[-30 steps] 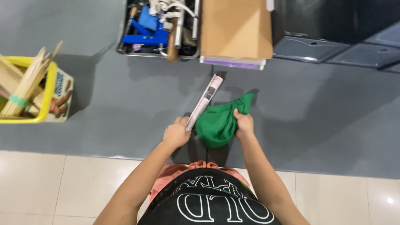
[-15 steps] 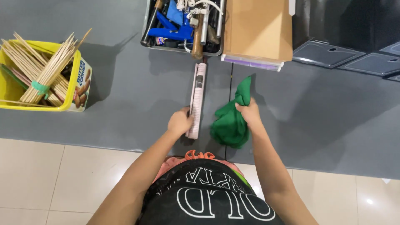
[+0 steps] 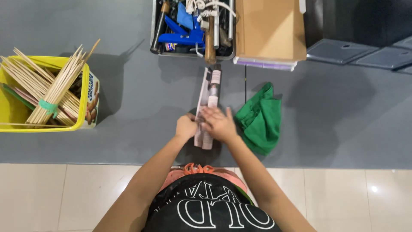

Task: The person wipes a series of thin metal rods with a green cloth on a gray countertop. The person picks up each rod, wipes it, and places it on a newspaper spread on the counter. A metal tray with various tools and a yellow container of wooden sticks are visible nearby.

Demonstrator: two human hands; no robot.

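The person wears a black sleeveless top with large white outlined block lettering across the chest (seen upside down from the head camera). At the neckline, a band of coral-orange fabric shows, gathered and slightly ruffled, and a thin sliver of green edges it on one side. Both arms are bare from the shoulder down, with no sleeves, watch, bracelet or gloves. The left hand (image 3: 186, 127) and right hand (image 3: 219, 124) are likewise bare, with no rings to be seen, and the fingernails look short and unpainted.
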